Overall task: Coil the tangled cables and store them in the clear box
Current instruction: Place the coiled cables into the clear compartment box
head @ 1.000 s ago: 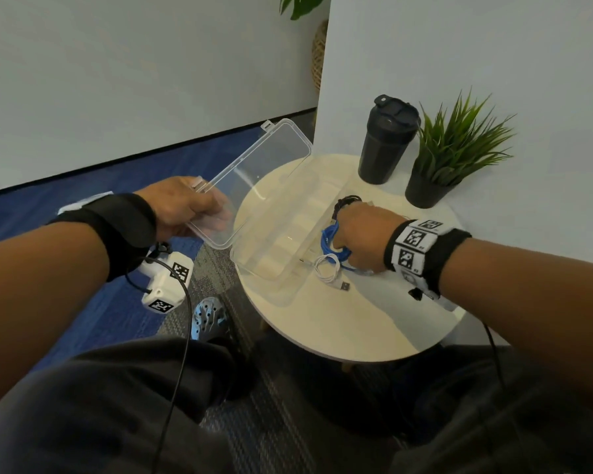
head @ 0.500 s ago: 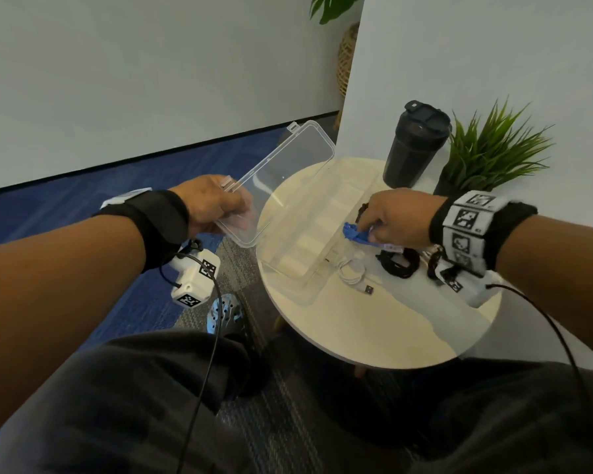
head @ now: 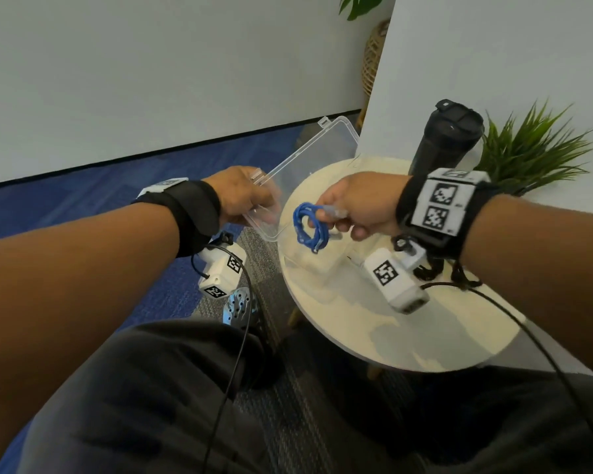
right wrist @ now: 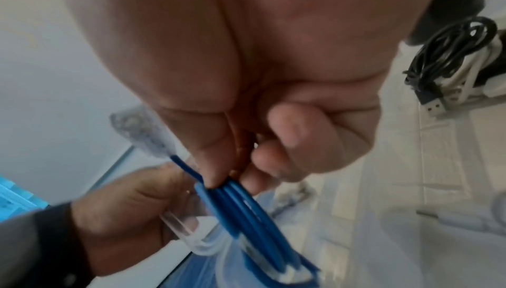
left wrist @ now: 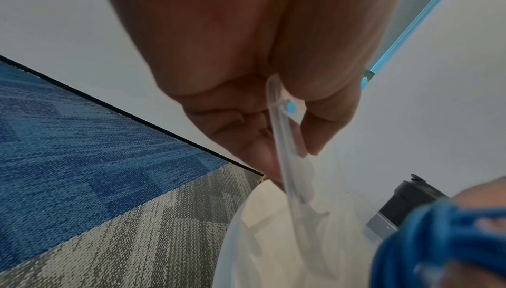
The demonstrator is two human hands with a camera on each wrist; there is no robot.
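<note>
My right hand (head: 336, 217) pinches a coiled blue cable (head: 308, 227) and holds it in the air over the near end of the clear box (head: 308, 265). The coil hangs from thumb and forefinger in the right wrist view too, blue cable (right wrist: 246, 212). My left hand (head: 243, 196) grips the edge of the box's raised clear lid (head: 308, 165), seen edge-on as the lid (left wrist: 284, 147) between thumb and fingers. A coiled black cable (right wrist: 443, 54) and a white cable (right wrist: 465, 80) lie on the table behind my right wrist. Another white cable (right wrist: 460, 219) lies at the right.
The box sits on a small round pale table (head: 408, 336). A black tumbler (head: 449, 138) and a potted green plant (head: 534, 152) stand at the table's far side against a white wall. Blue and grey carpet (head: 83, 206) lies to the left. My dark-trousered legs fill the foreground.
My right hand has picked the blue coil up off the table and carried it left, over the open box. The left hand has kept hold of the lid.
</note>
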